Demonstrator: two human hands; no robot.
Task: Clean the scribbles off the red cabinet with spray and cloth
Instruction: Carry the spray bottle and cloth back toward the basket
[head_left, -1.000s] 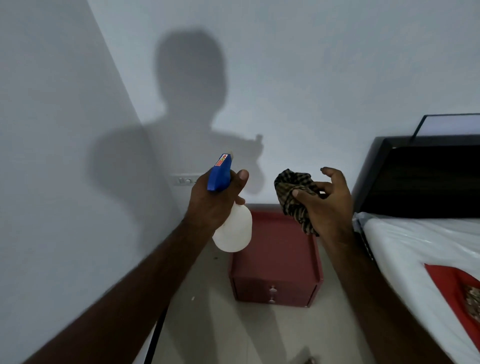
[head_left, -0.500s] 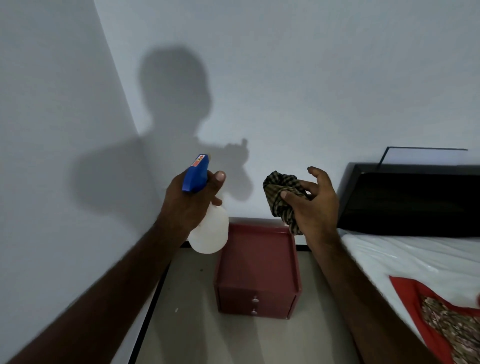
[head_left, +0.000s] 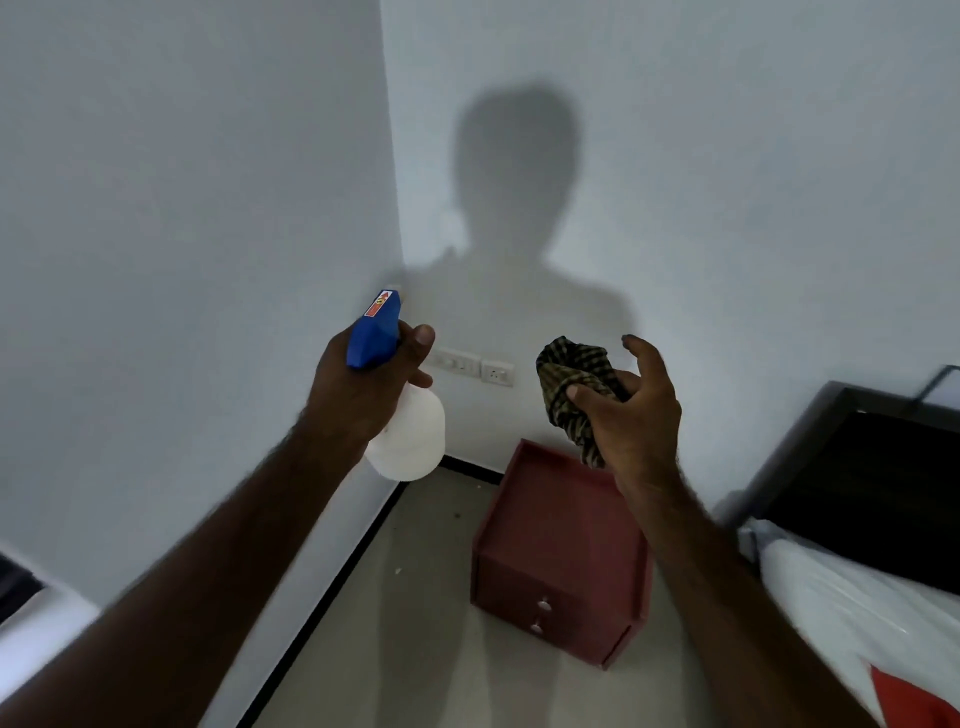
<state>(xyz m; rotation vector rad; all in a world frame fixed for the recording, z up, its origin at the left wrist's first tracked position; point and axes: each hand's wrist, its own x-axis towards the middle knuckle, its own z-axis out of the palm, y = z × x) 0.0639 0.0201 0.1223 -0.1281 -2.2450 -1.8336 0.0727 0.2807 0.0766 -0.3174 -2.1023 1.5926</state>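
in the corner of a dim bedroom, on the floor between the side wall and the bed (head_left: 852, 597), stands the red cabinet (head_left: 561, 535), its two drawer knobs facing the person. both hands are held up in front of it and above it, touching nothing of it. the left hand (head_left: 358, 400) grips the spray bottle (head_left: 410, 441) round its neck, thumb lying by the blue trigger head, nozzle aimed at the wall rather than down at the cabinet. the right hand (head_left: 631, 421) pinches the bunched checked cloth (head_left: 569, 374) between thumb and fingers, with the forefinger lifted free.

over the last second the grips have not altered; what has shifted is the view, which has swung and tilted, so the cabinet now sits slanted below the right hand and the wall sockets (head_left: 475, 366) show between the hands. i judge this as lining up on the cabinet, with cleaning not yet begun. no scribbles can be made out on the red top in this light. the next move likely calls for tipping the nozzle down at the top before wiping.
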